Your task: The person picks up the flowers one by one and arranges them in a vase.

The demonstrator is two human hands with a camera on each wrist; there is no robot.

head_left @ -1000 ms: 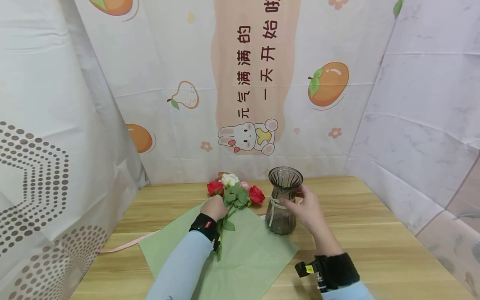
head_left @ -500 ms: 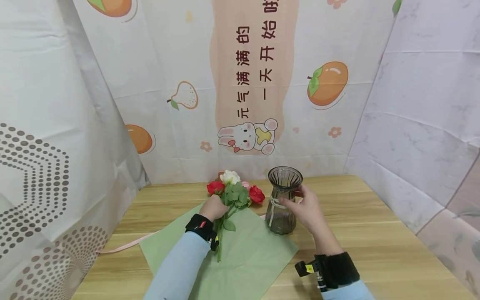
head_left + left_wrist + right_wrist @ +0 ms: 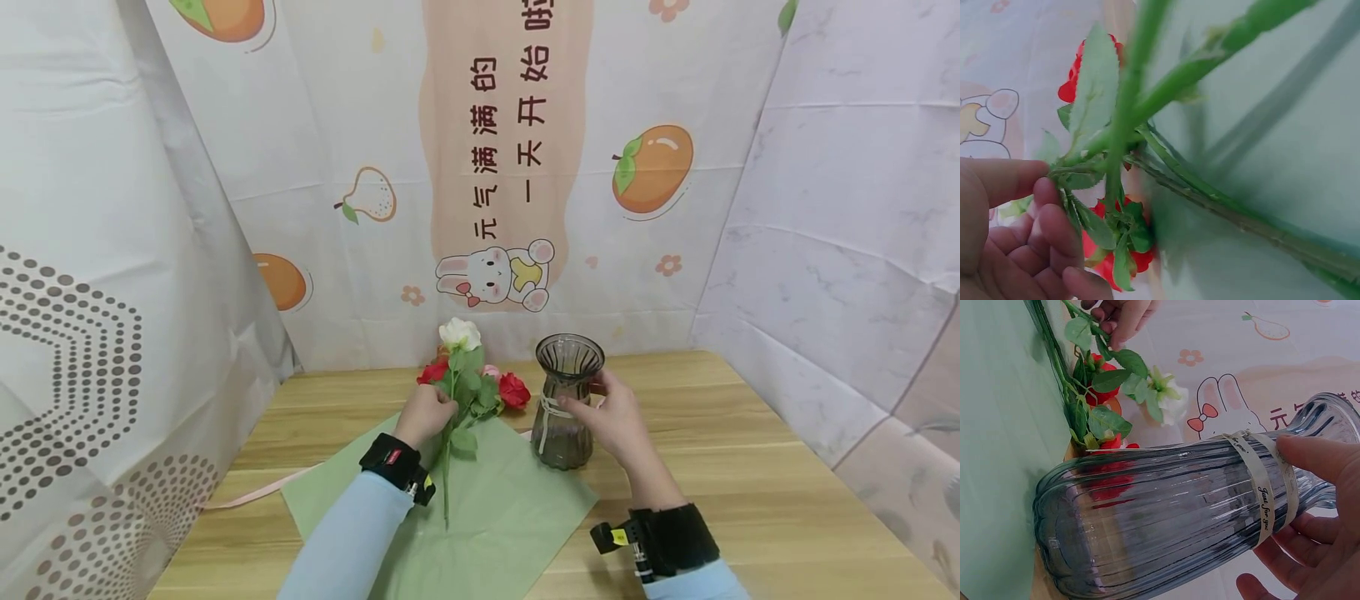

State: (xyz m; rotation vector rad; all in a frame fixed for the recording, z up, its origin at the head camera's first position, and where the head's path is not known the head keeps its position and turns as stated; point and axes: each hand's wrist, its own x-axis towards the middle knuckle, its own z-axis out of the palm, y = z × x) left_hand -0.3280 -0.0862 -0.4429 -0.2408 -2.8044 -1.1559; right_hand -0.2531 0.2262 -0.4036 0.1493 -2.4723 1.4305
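Observation:
My left hand (image 3: pixel 423 414) pinches the stem of a white rose (image 3: pixel 460 333), whose bloom stands above the other flowers. In the left wrist view, thumb and finger meet at a leafy joint on the green stem (image 3: pixel 1188 72). Below lie two red roses (image 3: pixel 513 390) and a pink rose (image 3: pixel 491 372), their stems on a sheet of green wrapping paper (image 3: pixel 510 517). My right hand (image 3: pixel 617 417) grips a grey ribbed glass vase (image 3: pixel 562 446) around its waist, thumb near the printed ribbon (image 3: pixel 1263 494) tied there. The vase stands upright beside the roses.
Under the paper is a wooden table (image 3: pixel 712 467). A pink ribbon (image 3: pixel 255 493) runs out from the paper's left side. A printed cloth (image 3: pixel 360 275) hangs behind the table, and more cloth hangs at both sides.
My left hand has drawn the white rose up from the bunch, raising its bloom and shifting its stem slightly right. My right hand and the vase have stayed in place.

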